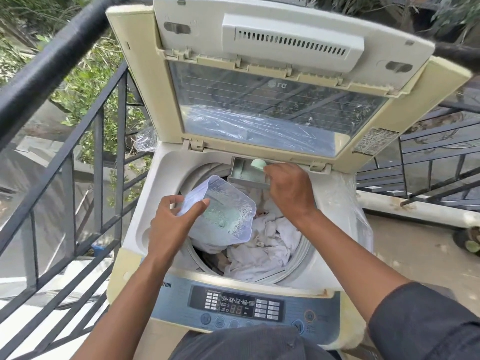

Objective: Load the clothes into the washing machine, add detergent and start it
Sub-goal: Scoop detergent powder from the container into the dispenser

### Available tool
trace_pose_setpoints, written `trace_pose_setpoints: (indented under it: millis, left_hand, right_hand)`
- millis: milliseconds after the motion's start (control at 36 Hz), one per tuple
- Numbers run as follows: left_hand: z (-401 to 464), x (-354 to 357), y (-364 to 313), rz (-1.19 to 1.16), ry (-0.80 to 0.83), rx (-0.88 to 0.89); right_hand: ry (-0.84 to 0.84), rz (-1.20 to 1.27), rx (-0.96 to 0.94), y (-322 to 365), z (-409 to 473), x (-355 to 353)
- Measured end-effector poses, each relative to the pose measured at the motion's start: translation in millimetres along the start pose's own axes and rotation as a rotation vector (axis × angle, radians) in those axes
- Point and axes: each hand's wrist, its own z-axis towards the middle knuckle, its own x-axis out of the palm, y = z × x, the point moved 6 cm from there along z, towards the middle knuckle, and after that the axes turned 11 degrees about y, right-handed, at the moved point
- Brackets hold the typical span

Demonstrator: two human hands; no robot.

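Holding scoop (pixel 258 163) over drawer (pixel 246 174), right hand (pixel 291 188)

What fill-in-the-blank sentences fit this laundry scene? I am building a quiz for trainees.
1. The washing machine's lid stands ____.
2. The left hand holds a clear plastic ____ with greenish powder.
3. The right hand holds a scoop over the detergent ____ at the tub's back rim.
4. The clothes in the tub are mostly ____.

Missing words: open; container; drawer; white
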Motion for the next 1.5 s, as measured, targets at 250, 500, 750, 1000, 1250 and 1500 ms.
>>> trace_pose_setpoints:
  millis: [250, 500, 750, 1000, 1250, 1500]
  left_hand:
    - [3.2, -8.2, 6.5, 0.038, 0.025, -0.004]
    - [7.1, -8.2, -4.4, 0.121, 0.095, 0.042]
    - [10.3, -0.3, -18.4, 0.241, 0.165, 0.064]
    - [8.6, -4.2, -21.3, 0.223, 0.128, 0.081]
    - [10.7, -5.6, -21.2, 0.164, 0.106, 0.108]
    - [-3.0, 0.1, -28.2, 0.248, 0.058, 0.157]
  right_hand:
    - [-0.153, 0.255, -0.169, 42.9, -45.8, -42.5]
    - [0.177, 0.191, -0.322, 66.6, -46.4, 21.0]
    - [0.314, 0.020, -0.454, 81.3, -37.6, 41.2]
    - [0.486, -0.044, -0.397, 84.2, -48.7, 38.8]
    - [0.609, 0.119, -0.060, 77.4, -55.6, 38.0]
    - [0.599, 0.387, 0.271, 66.9, -53.5, 42.1]
